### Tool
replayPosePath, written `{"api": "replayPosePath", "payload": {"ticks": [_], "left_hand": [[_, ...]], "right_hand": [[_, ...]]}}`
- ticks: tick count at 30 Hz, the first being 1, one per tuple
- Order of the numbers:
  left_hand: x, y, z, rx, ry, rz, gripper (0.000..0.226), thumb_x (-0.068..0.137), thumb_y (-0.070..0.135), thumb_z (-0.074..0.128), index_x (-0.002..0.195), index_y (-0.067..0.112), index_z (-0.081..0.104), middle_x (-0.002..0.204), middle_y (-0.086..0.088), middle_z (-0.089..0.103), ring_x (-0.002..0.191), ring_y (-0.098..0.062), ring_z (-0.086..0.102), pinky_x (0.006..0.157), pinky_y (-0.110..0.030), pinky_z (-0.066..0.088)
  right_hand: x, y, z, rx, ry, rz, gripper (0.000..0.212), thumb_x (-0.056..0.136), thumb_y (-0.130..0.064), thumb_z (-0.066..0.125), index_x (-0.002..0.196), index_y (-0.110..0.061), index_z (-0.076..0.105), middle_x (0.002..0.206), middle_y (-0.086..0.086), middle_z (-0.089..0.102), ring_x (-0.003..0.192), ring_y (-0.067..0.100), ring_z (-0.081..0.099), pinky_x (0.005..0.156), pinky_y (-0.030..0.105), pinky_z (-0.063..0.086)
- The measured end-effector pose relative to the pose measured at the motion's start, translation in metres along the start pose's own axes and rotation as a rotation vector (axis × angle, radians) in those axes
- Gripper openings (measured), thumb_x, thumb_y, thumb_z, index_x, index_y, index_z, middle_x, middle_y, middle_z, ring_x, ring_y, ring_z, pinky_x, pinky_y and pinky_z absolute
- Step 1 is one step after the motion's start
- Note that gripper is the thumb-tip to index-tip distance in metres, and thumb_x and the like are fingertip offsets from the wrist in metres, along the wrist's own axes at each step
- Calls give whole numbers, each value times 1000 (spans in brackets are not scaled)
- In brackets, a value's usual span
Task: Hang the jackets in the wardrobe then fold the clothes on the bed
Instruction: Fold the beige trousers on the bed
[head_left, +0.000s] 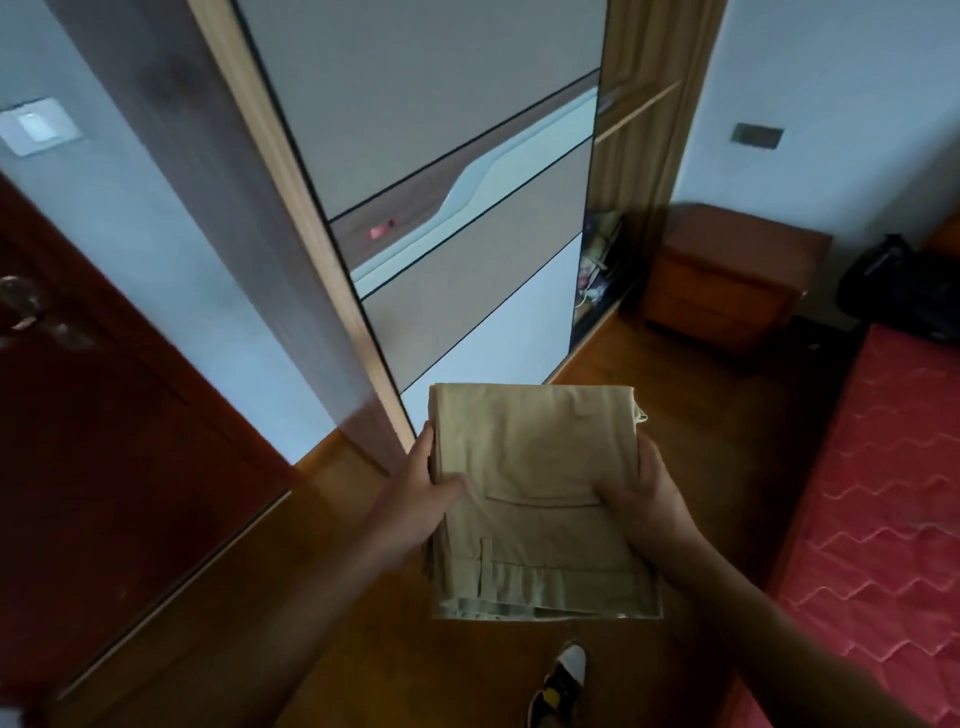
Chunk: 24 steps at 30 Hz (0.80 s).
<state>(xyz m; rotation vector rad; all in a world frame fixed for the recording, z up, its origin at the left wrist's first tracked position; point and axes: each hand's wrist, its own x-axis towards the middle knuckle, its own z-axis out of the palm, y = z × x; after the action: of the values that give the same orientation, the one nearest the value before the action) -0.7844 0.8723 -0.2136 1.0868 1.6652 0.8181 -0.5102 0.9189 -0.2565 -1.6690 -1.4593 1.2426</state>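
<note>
Trousers: the folded khaki trousers are being carried flat in front of the body, above the wooden floor and just short of the wardrobe's sliding door
Left hand: the left hand is being clamped on the stack's left edge, thumb laid on top, fingers hidden beneath
Right hand: the right hand is being clamped on the right edge, thumb resting near the pocket flap, fingers out of sight underneath
Wardrobe: the open section is being shown to the right of the door, with things low inside that are too dim to name
Bed: the red quilted bed is being left well off to the right, apart from the trousers
Step, as judged: the folded piece is probably being taken to be put away, and the open section looks the likely spot
Doing it well: the stack is best being held level and pinched from both sides, so that the layers are not being allowed to slide
Watch point: the loose hem layers at the near edge are being left unsupported, and a tilt towards the body could be spilling the fold open
</note>
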Motion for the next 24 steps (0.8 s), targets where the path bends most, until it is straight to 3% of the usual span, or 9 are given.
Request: {"api": "replayPosePath", "payload": {"ticks": [2,4,7,10,13,15,18,21,24], "left_hand": [[42,28,17,18,-12,14,81,75,29,68,145,51,35,114,12,71,99,-10,70,87,-38,58],[80,53,34,63,-34,35,83,78,32,69,149,49,30,115,16,67,105,-11,67,83,-32,56],[131,89,62,77,-98,44,76,78,39,66,142,60,31,117,14,65,100,-8,67,76,-25,56],[186,127,96,110,-166,68,76,88,40,66,151,50,24,125,11,58,107,-13,62,86,-33,57],[241,161,131,129,-229,97,74,92,40,67,152,46,25,129,10,56,112,-14,60,93,-38,57],[280,181,154,139,-263,121,74,91,41,68,152,45,26,127,11,56,110,-14,60,91,-37,57],[343,211,183,153,-285,135,75,91,41,68,153,43,25,129,10,55,113,-16,60,89,-34,56],[410,239,205,144,-305,153,70,90,38,68,148,46,30,119,20,59,103,-6,62,80,-27,57],[469,271,223,166,-314,154,69,91,36,66,149,46,30,115,24,59,98,-2,62,74,-23,56]], "right_hand": [[36,-13,-26,-24,42,-1,82,89,-42,69,153,-33,19,125,-7,48,110,21,56,79,38,57],[70,-23,-54,-34,60,31,81,90,-41,68,154,-34,18,123,-8,45,113,24,55,90,51,56],[112,-29,-93,-18,124,51,82,90,-34,68,155,-30,19,129,-3,49,109,21,54,84,42,55],[151,-30,-133,16,187,81,82,90,-31,68,156,-29,19,133,1,51,109,20,56,76,35,53],[190,-27,-171,65,244,126,80,89,-30,68,155,-32,22,131,0,54,111,23,59,82,42,58],[224,-25,-193,75,282,132,79,87,-29,69,154,-31,25,129,-1,56,109,21,61,85,46,59],[283,-26,-222,85,318,134,78,85,-29,69,152,-31,28,127,-3,57,104,14,61,74,35,57],[344,-32,-245,106,342,141,77,85,-30,69,151,-34,29,122,-8,57,100,9,61,66,27,53],[397,-43,-269,115,359,165,81,77,-37,68,149,-34,31,123,-8,59,103,12,62,76,36,58]]}}
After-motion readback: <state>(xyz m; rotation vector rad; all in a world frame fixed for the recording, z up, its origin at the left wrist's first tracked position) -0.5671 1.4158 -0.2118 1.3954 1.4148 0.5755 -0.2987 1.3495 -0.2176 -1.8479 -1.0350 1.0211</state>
